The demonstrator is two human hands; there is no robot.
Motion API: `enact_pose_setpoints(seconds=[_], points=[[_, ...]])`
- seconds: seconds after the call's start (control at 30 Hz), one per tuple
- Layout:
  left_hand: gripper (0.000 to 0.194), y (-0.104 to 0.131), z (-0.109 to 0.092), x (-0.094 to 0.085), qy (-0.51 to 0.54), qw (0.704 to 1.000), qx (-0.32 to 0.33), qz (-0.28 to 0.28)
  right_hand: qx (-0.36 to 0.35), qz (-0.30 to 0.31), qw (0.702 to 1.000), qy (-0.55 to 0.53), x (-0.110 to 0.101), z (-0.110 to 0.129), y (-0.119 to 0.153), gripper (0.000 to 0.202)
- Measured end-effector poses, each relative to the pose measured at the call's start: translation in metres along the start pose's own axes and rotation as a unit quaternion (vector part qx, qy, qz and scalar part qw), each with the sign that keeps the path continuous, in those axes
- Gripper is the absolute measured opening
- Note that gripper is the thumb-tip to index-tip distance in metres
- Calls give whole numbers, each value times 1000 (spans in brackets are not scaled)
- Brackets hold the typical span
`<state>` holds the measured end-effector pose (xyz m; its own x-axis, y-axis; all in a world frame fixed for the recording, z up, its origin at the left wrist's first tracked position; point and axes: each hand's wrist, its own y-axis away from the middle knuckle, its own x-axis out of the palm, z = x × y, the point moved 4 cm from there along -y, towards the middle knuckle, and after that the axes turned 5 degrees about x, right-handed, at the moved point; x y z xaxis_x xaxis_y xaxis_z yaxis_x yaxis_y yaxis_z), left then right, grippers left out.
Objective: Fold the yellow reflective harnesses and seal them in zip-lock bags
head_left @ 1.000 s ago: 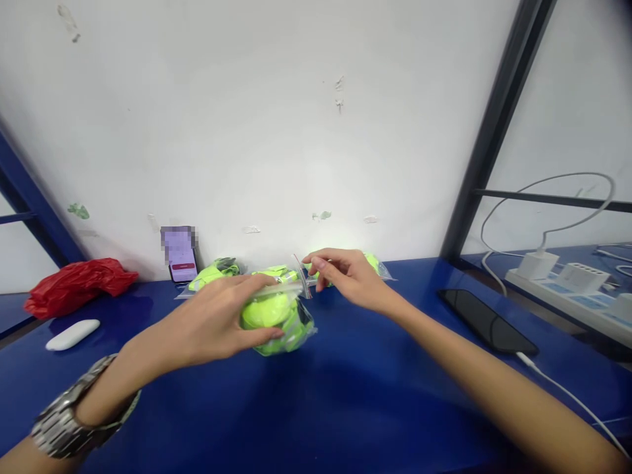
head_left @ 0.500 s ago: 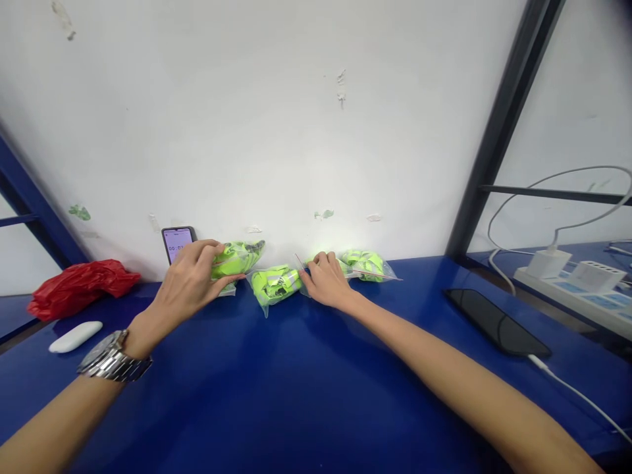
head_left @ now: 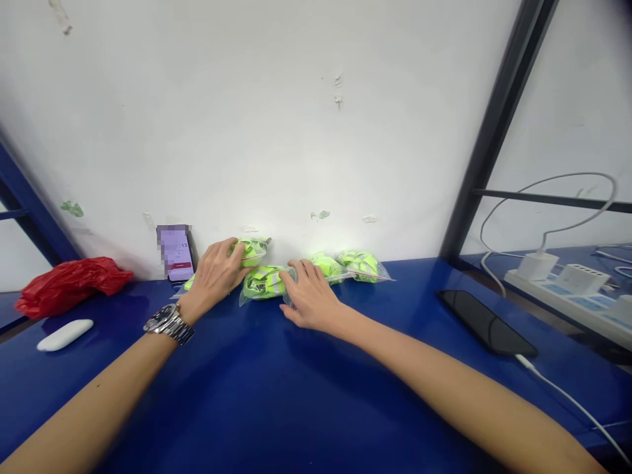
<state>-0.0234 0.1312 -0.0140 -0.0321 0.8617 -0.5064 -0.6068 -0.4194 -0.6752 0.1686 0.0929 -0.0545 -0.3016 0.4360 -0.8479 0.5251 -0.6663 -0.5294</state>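
Several clear plastic bags with bright yellow-green reflective material stand in a row by the wall. My left hand (head_left: 217, 271), with a metal watch at the wrist, has its fingers around the left bag (head_left: 254, 251); more yellow-green material shows behind the hand's left side. My right hand (head_left: 310, 296) has its fingers apart, fingertips at the right end of the middle bag (head_left: 264, 283). Behind its fingers sits another bag (head_left: 326, 266), and the rightmost bag (head_left: 363, 265) lies beside that one.
On the blue table (head_left: 306, 401), a lit phone (head_left: 178, 257) leans on the wall. At left are a red plastic bag (head_left: 74, 284) and a white case (head_left: 65, 335). A dark phone (head_left: 486, 322) on a cable and a power strip (head_left: 567, 299) are at right.
My left hand has moved right with its bag, nearer the middle bag. My right hand has shifted slightly left and toward me, and its fingers have spread.
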Motion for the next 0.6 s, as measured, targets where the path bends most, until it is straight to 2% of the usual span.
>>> enact_pose_setpoints(seconds=[0.07,0.13,0.23,0.33,0.47,0.6], points=[[31,-4,-4,1,0,1000,1,13,-16,25,999,23,7,-3,-4,80],[29,-5,-7,-1,1,1000,3,12,-18,61,997,39,17,-7,-6,86],[27,-2,-7,-7,-8,1000,5,-12,-23,73,995,64,25,-5,-3,63],[30,4,-6,-18,-34,999,7,-39,-17,93,994,51,23,7,6,43],[32,16,-11,-31,-52,997,9,-55,71,104,992,30,11,19,8,21],[30,32,-27,-37,-55,997,34,-45,180,52,982,-24,0,6,-3,22]])
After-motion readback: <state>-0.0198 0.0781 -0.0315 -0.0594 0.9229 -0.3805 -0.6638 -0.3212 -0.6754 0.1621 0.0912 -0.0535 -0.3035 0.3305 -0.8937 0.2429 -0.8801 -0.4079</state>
